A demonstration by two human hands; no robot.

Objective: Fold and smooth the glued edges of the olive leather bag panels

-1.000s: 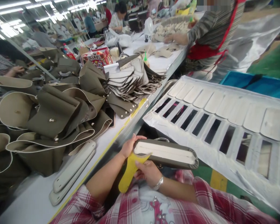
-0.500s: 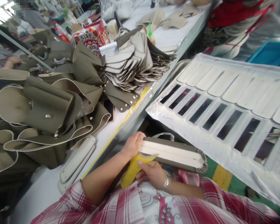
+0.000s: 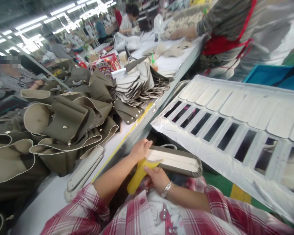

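Observation:
My left hand (image 3: 140, 150) is closed at the near-left end of a long olive-green bag piece (image 3: 186, 153), its rounded far end pointing right. A white strip (image 3: 173, 159) with a line along its middle lies on that piece. Lower down, my right hand (image 3: 157, 178) pinches a curved yellow strip (image 3: 138, 174) between thumb and fingers. One end of the yellow strip reaches over the white one near my left hand; whether they are stuck together I cannot tell. A thin clear loop shows behind the olive piece.
Folded olive bag bodies (image 3: 68, 114) heap on the white table (image 3: 49, 192) at left. Grey-white panels (image 3: 85, 169) lie by its edge, and others (image 3: 139, 81) are stacked farther back. At right is a white slotted rack (image 3: 210, 127) with pale strips. A co-worker's arm (image 3: 186, 32) reaches over the far table.
The camera has tilted upward, bringing more of the room and a co-worker's arm into view. Both hands keep their holds, with little visible change between them and the pieces.

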